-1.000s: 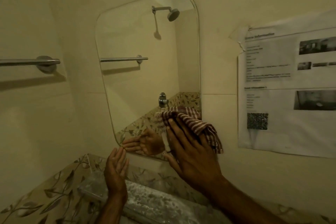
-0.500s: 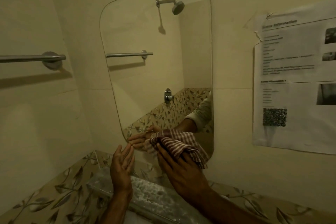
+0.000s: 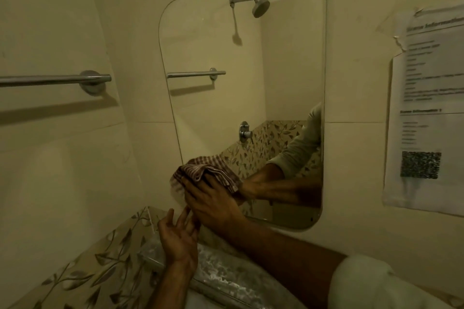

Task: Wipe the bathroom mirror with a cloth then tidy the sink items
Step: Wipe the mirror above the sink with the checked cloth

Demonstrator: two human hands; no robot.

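Your main risk here is the checked cloth [image 3: 208, 170] sliding off the lower left corner of the mirror [image 3: 241, 78]: it is bunched right at that rounded edge, partly over the glass and partly over the wall tile, so a stroke carried further left would polish tile and leave the corner streaked. The cloth is only pinned by a flat palm, not gripped, so if you ease your pressure it could drop towards the glass shelf [image 3: 226, 276] below. Pressing hard so near an unframed edge could also stress the glass, as far as I can judge.

Your right hand [image 3: 213, 204] is spread nearly flat, fingers extended and slightly fanned, pressing the cloth against the mirror's lower left corner; it closes around nothing. Your left hand [image 3: 178, 236] is open too, palm turned inward with fingers loosely straight, holding nothing; its fingertips sit just beside your right wrist, though I cannot tell whether they touch it.

Most of the glass above the cloth is yet to be covered from here, and no sink items are visible in this view
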